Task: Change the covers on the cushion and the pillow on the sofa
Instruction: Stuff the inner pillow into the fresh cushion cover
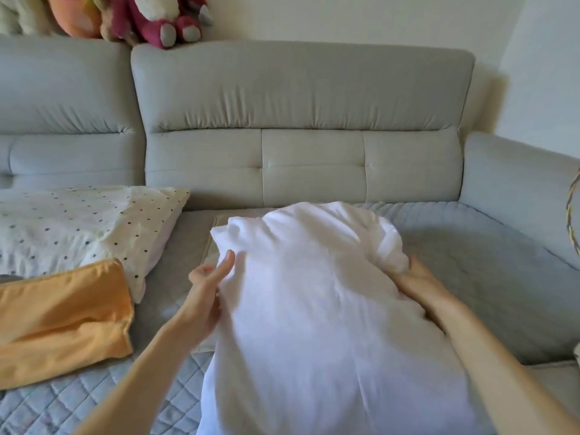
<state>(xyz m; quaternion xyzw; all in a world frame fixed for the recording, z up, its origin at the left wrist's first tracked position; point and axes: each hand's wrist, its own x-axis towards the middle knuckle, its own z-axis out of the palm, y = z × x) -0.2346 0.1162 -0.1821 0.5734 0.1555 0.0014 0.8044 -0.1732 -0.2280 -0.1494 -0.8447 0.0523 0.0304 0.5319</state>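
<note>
You had the white pillow (320,296) lying lengthwise on the seat of the grey sofa (301,98), its far end bunched and creased near the backrest and its near end running out of the bottom of the view. Your left hand (208,284) sat against the pillow's left edge, thumb stretched up along the fabric and the other fingers curled. I could not tell whether those fingers were grasping anything. Your right hand (417,276) was pushed into the pillow's right side just under the bunched fold. Its fingers were buried in the cloth, so I could not tell whether they were clenched on it or only pressing.

A thin beige cloth (211,238) showed flat on the seat under the pillow's left side. Left of your left arm lay an orange cushion (62,321), and a dotted pillow (81,227) lay just behind it, with the cushion's far edge overlapping the dotted pillow's near edge. All of them rested on a quilted grey mat (477,277) covering the seat. On top of the backrest, at the upper left, stood a row of soft toys (157,17).
</note>
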